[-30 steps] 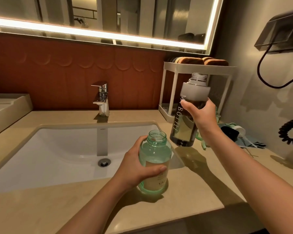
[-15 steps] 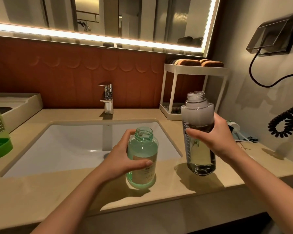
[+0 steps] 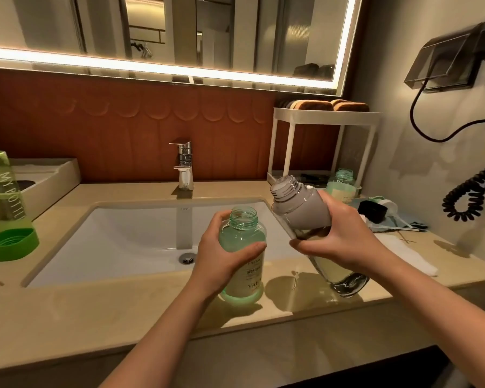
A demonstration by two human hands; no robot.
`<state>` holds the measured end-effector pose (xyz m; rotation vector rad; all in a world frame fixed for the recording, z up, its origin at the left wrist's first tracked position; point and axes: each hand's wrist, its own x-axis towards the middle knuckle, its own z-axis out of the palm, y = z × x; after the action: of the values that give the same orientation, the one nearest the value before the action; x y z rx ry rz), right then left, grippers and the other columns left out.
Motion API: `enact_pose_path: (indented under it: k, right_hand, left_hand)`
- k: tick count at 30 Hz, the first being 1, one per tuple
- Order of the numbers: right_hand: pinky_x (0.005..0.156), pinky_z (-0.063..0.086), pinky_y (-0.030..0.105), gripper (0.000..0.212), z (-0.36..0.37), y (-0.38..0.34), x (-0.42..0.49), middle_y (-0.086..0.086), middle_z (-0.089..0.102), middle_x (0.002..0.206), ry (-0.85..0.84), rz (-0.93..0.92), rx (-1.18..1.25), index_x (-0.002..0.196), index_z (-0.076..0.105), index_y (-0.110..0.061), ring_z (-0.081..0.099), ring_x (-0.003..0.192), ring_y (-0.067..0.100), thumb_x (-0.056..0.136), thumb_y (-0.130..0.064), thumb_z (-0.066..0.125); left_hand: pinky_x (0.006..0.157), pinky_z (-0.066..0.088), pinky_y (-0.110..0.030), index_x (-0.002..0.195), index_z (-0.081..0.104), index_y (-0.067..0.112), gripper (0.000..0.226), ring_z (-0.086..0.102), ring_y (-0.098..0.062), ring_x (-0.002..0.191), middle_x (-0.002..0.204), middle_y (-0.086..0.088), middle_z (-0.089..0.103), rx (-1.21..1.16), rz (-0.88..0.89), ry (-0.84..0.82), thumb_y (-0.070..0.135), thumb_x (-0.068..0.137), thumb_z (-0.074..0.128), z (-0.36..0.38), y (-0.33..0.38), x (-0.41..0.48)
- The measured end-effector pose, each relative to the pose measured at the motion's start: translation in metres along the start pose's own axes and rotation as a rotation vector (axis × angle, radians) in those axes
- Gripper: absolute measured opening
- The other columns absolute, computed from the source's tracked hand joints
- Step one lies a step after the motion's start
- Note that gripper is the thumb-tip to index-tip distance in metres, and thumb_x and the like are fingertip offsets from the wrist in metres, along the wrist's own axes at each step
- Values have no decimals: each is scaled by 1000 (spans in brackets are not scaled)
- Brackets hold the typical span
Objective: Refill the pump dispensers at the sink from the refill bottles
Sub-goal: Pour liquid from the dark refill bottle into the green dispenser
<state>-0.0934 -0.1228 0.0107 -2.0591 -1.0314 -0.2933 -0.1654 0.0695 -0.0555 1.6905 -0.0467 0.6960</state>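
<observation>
A green dispenser bottle (image 3: 242, 242) stands upright on the counter at the sink's front right edge, its pump off and its neck uncapped. My left hand (image 3: 221, 256) wraps around its middle. My right hand (image 3: 339, 242) grips a clear refill bottle (image 3: 300, 208) with a grey top band, tilted so its uncapped mouth points up and left toward the green bottle's neck. Pale liquid sits in its lower end (image 3: 336, 273), just above the counter. A second green dispenser bottle (image 3: 342, 186) stands uncapped beside the white rack.
A white sink (image 3: 129, 233) with a chrome tap (image 3: 184, 166) lies left of the bottles. A green refill bottle (image 3: 0, 191) and its green cap (image 3: 10, 243) are at far left. White rack (image 3: 325, 119), pump heads (image 3: 375, 208) and cloth (image 3: 403, 256) crowd the right.
The right hand brought the refill bottle down and tipped it from upright toward the green bottle's mouth. The left hand kept hold of the green bottle. My view shifted.
</observation>
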Motion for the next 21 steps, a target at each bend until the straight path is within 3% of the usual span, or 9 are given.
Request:
enact_pose_path:
  k: [5,12,21]
  right_hand:
    - [69,52,23,76,0,-5,6,-13,52,101,-20,-37,-144,124,45,-26,56,89,9,60,-28,84]
    - [70,44,15,74,-1,-9,9,-15,50,100,-67,-72,-240,123,46,-26,52,89,6,59,-27,85]
    - [84,50,41,80,-9,-18,16,-3,56,116,-124,-97,-372,129,43,-25,53,99,15,59,-36,81]
  left_hand:
    - [75,51,-15,102,54,29,63,63,1,88,98,10,65,-44,44,74,47,46,76,6,-6,1]
    - [71,47,-9,101,52,29,62,61,7,86,97,13,63,-64,72,87,47,45,74,7,-8,0]
    - [72,49,-11,106,51,26,68,61,6,87,99,11,63,-75,72,77,47,45,73,7,-9,0]
